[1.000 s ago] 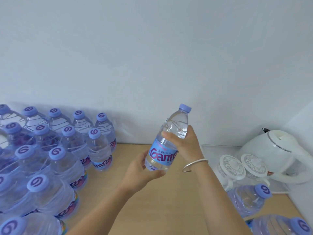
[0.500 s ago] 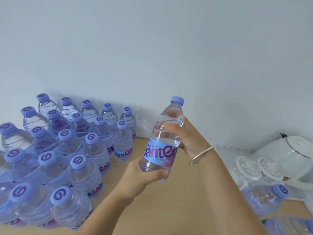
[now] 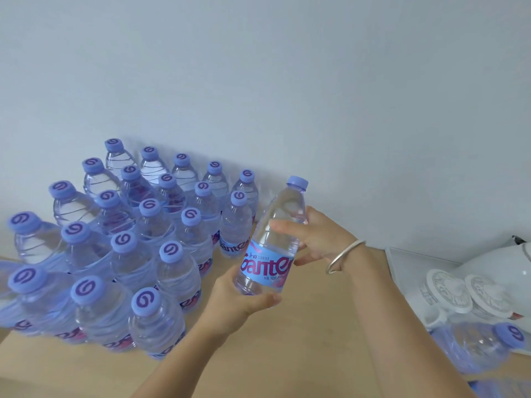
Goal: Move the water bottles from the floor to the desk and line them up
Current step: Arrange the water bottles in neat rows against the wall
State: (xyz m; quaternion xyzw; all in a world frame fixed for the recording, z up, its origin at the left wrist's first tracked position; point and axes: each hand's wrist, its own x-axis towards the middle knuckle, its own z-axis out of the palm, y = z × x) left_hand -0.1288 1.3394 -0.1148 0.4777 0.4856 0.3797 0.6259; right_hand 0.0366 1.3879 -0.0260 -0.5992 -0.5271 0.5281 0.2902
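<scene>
A water bottle (image 3: 270, 242) is held tilted above the desk (image 3: 301, 340), just right of the lined-up bottles (image 3: 138, 248). The left hand (image 3: 235, 303) curls its fingers round the base; the right hand (image 3: 313, 239) grips the bottle's clear upper part, thumb in front

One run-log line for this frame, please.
held: water bottle, tilted | left hand: base | right hand: upper body | bottle rows on desk
</scene>
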